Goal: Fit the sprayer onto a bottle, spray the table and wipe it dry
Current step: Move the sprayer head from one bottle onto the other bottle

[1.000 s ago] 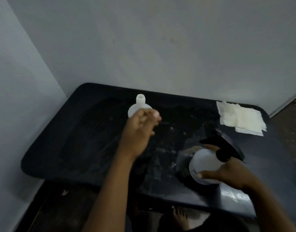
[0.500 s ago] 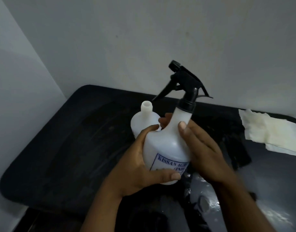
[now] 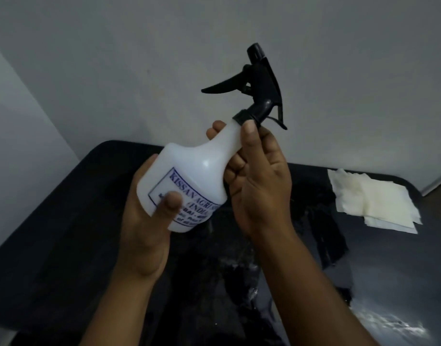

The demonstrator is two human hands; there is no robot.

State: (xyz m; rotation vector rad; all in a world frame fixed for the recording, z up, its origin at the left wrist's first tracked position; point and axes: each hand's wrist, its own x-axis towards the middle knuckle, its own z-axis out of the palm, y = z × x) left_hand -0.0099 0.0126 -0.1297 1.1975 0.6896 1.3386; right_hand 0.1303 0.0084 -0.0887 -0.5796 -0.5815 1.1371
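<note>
A white plastic bottle [image 3: 197, 176] with blue print is held up in the air above the dark table [image 3: 64, 233], tilted to the right. A black trigger sprayer [image 3: 260, 86] sits on its neck, nozzle pointing up. My left hand [image 3: 149, 221] grips the bottle's body from below, thumb on the label. My right hand [image 3: 259, 181] is wrapped around the bottle's neck, thumb tip against the sprayer's black collar. The second white bottle seen earlier is hidden behind the held one.
A stack of white paper towels [image 3: 374, 198] lies at the table's back right. Wet, shiny patches [image 3: 389, 325] show on the table's right side. Grey walls close in behind and to the left.
The bottle with the sprayer has come up higher and tilted to the right. My right hand has slid up to the neck. The other bottle has gone out of sight behind it.
</note>
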